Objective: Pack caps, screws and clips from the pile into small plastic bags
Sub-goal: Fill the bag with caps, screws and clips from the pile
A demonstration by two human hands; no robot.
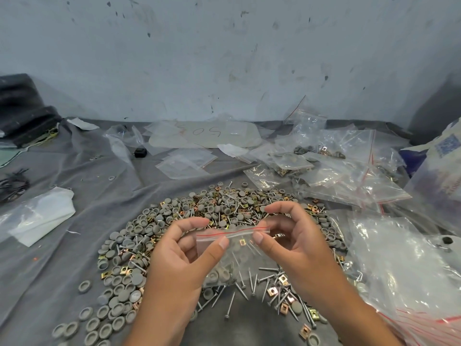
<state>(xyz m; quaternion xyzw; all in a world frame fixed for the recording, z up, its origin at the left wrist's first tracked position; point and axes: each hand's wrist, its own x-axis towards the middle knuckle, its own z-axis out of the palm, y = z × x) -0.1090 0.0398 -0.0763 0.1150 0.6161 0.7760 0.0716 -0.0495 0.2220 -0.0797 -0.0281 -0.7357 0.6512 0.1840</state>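
Observation:
A small clear zip bag (230, 255) with a red line at its top hangs between my hands above the pile. Grey caps, screws and a brass clip show through it. My left hand (179, 258) pinches the bag's top left edge between thumb and fingers. My right hand (296, 243) pinches the top right edge the same way. Below and behind lies the pile (199, 216) of grey round caps, silver screws and brass clips, spread in an arc on the grey cloth.
Filled and empty clear bags (331, 166) are heaped at the back right, with a big stack of red-lined bags (411, 275) at the right. Flat empty bags (184, 163) lie behind the pile. A white plastic sheet (37, 216) lies left; the wall stands close behind.

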